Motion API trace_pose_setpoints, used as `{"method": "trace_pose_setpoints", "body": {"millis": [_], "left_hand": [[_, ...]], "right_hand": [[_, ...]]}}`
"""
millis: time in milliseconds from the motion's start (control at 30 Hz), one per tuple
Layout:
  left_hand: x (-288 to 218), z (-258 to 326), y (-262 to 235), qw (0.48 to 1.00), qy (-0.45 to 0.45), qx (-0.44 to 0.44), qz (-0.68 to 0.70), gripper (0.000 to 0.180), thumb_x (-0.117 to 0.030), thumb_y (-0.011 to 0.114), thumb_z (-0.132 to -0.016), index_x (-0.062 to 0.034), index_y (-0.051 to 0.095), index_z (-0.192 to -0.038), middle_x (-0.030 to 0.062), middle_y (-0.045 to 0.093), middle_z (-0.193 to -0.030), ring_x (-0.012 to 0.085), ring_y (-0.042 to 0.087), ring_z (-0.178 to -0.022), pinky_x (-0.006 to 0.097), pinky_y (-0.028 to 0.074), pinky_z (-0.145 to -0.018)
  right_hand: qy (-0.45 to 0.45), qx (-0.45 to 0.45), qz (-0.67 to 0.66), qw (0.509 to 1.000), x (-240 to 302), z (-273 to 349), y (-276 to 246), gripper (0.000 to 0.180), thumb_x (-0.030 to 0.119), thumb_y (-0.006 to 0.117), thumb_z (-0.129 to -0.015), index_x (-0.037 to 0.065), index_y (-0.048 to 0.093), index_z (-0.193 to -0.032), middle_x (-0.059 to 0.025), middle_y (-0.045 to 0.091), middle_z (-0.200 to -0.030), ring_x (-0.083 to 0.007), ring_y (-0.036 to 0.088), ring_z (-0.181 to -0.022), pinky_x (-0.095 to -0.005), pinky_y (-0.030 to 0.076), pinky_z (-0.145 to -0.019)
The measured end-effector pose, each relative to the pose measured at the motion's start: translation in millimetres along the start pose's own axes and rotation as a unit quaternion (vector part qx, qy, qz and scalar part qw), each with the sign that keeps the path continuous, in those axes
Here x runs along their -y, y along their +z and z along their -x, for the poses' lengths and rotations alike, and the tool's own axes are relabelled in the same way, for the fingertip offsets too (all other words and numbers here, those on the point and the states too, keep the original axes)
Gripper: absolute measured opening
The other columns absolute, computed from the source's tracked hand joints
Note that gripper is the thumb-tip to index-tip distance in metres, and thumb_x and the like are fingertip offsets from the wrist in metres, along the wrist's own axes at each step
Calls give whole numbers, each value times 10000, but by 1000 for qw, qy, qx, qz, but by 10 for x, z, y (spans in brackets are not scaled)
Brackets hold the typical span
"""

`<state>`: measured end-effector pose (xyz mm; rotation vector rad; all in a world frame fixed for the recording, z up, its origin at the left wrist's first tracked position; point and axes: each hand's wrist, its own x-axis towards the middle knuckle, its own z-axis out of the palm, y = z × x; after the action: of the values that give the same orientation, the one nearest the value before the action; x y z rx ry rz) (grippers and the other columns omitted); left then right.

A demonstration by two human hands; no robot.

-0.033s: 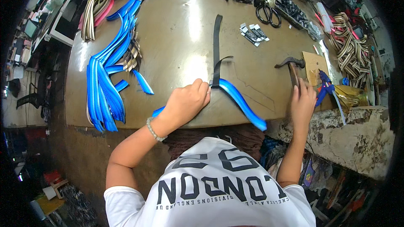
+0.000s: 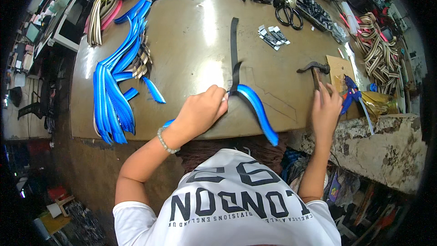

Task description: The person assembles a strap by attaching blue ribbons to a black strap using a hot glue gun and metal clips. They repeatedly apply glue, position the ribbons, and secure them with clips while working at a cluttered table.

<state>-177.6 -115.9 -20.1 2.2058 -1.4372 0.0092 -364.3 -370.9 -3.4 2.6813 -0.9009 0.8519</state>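
My left hand (image 2: pixel 203 109) is closed in a pinch at the near part of the table, at the joint of a blue webbing strap (image 2: pixel 259 109) and a black strap (image 2: pixel 234 41). The blue strap curves away to the right of the fingers, its end hanging by the table's edge. Upward from the joint the black strap lies flat, with a short black tail raised beside it. Further right, my right hand (image 2: pixel 327 105) has its fingers around the handle of a hammer (image 2: pixel 316 75). The hammer's head rests away from me; the lower handle is hidden by the hand.
A bundle of blue straps (image 2: pixel 111 95) lies at left, striped straps (image 2: pixel 96 23) behind it. Scissors (image 2: pixel 289 16), small black-and-white pieces (image 2: pixel 273 37) and a tray of black parts (image 2: pixel 314 12) sit at back right. A blue glue gun (image 2: pixel 350 93) is beside my right hand.
The blue strap's free end has swung left and slightly nearer to me. The short black tail has shifted upright. My right fingers have moved slightly left onto the hammer's handle.
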Motion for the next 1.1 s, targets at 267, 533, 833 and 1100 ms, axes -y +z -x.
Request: {"method": "trace_pose_setpoints", "body": {"millis": [267, 533, 833, 1100], "left_hand": [[-505, -88, 234, 678, -285, -97, 670, 212, -268, 455, -1050, -70, 484, -982, -47, 427, -704, 29, 383, -571, 209, 333, -502], [-475, 41, -54, 976, -119, -153, 98, 122, -139, 661, -893, -34, 650, -954, 135, 583, -801, 297, 574, -669, 398, 457, -616], [-275, -32, 120, 967, -179, -22, 182, 174, -214, 643, -905, -41, 654, -886, 137, 582, -816, 324, 592, -721, 419, 467, -649], [-193, -49, 269, 972, -219, -71, 46, 130, -165, 647, -873, -59, 584, -915, 120, 645, -876, 353, 647, -789, 442, 500, -639]], "right_hand": [[162, 370, -749, 525, 1172, -56, 264, 347, 277, 631, -965, -15, 631, -1153, -25, 655, -988, -64, 565, -844, -229, 471, -725], [114, 460, -650, 594, 1003, -110, 337, 205, 185, 725, -892, -17, 711, -924, 2, 649, -780, -44, 543, -704, -219, 445, -619], [195, 505, -761, 357, 1086, -580, 499, 343, 162, 717, -883, 2, 633, -1174, -112, 614, -1268, -167, 613, -1089, -339, 469, -980], [-11, 300, -573, 763, 1271, -148, 207, 365, -30, 594, -813, 53, 658, -1162, -134, 545, -1287, -345, 545, -1113, -410, 427, -990]]}}
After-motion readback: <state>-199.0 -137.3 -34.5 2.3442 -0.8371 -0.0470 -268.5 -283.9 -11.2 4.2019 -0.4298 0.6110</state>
